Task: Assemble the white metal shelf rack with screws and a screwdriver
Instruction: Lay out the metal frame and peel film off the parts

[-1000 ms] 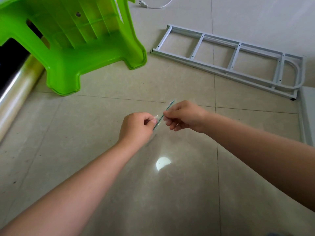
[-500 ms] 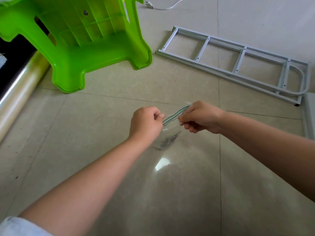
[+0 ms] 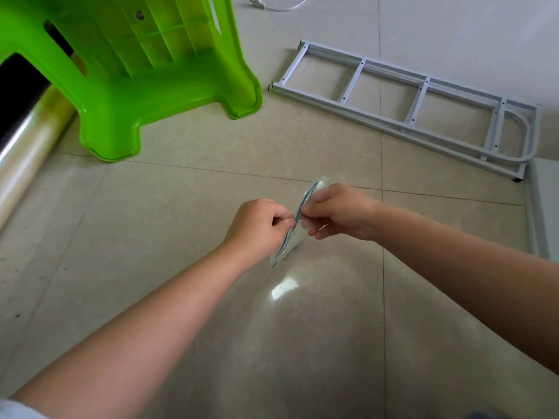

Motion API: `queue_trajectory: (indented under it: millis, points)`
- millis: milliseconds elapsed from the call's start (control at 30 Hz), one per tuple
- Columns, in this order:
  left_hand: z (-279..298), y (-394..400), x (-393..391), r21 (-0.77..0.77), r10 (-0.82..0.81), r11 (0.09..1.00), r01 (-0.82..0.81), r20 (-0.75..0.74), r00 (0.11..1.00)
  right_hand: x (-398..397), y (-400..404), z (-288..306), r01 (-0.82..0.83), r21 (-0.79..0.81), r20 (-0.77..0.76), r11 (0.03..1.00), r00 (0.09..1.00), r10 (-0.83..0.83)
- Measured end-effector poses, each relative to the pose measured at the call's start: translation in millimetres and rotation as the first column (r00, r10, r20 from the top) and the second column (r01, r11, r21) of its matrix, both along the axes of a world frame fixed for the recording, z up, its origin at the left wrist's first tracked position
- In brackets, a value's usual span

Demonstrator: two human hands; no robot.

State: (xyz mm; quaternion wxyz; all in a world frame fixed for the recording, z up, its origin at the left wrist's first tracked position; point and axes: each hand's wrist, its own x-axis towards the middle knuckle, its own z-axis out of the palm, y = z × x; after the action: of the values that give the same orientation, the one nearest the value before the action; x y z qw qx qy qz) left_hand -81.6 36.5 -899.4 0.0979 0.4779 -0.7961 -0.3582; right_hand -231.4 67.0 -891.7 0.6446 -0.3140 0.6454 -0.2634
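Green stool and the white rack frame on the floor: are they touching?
Apart. The head view shows bare floor tile between the green stool leg and the near end of the white rack frame.

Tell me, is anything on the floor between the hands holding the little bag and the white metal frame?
Nothing visible is. Both the left hand and the right hand pinch the clear bag, and only bare tile lies between them and the white frame.

You've got open floor tile (image 3: 169, 225) ahead; green stool (image 3: 127, 71) blocks the left, white rack frame (image 3: 423, 107) lies across the right.
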Motion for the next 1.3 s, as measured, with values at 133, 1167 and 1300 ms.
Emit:
queue_trajectory:
  millis: [133, 1167, 1300]
  points:
    - [-6, 6, -4, -0.063, 0.194, 0.980, -0.191, 0.045, 0.980, 9, -1, 1, -0.074, 0.009, -0.282, 0.997, 0.957, 0.074]
    - [-14, 7, -17, 0.026, 0.209, 0.978, -0.208, -0.077, 0.975, 0, 5, -3, -0.035, -0.020, -0.190, 0.999, 0.981, 0.030]
    - [-14, -6, -7, -0.086, 0.302, 0.949, -0.304, -0.037, 0.953, -12, 5, 5, -0.104, 0.103, -0.439, 0.989, 0.888, 0.139]
